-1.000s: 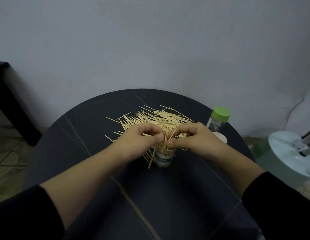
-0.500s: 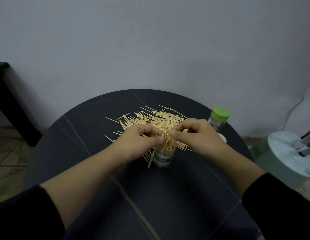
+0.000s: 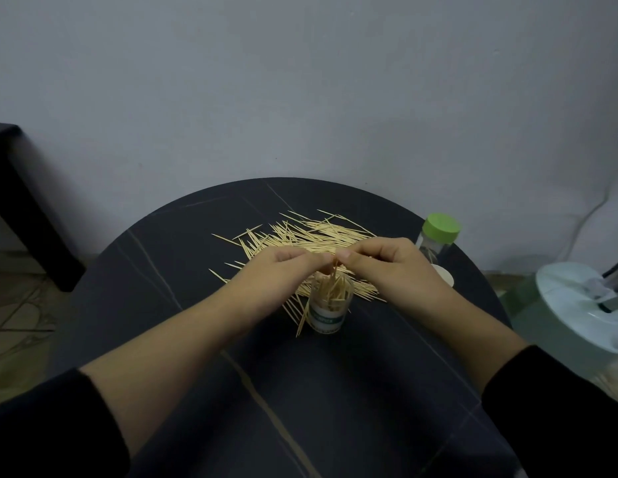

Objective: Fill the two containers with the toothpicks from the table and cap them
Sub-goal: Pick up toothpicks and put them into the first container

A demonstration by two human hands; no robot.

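Note:
A small clear container (image 3: 328,310) with a green-and-white label stands uncapped mid-table, with several toothpicks upright inside it. Directly above its mouth my left hand (image 3: 276,274) and my right hand (image 3: 387,267) meet fingertip to fingertip, pinching a few toothpicks (image 3: 333,270) that point down into it. A loose pile of toothpicks (image 3: 300,236) lies on the dark round table (image 3: 183,270) behind my hands. A second clear container with a green cap (image 3: 438,236) stands at the right edge. A white lid (image 3: 444,276) lies next to it, partly hidden by my right hand.
A white round appliance (image 3: 583,305) sits off the table's right side. A black piece of furniture (image 3: 14,208) stands at the far left by the wall. A few toothpicks lean against the open container's left side.
Both hands have risen slightly above the container, and the pinched toothpicks have been drawn into a tighter bunch over its mouth. The containers have not moved.

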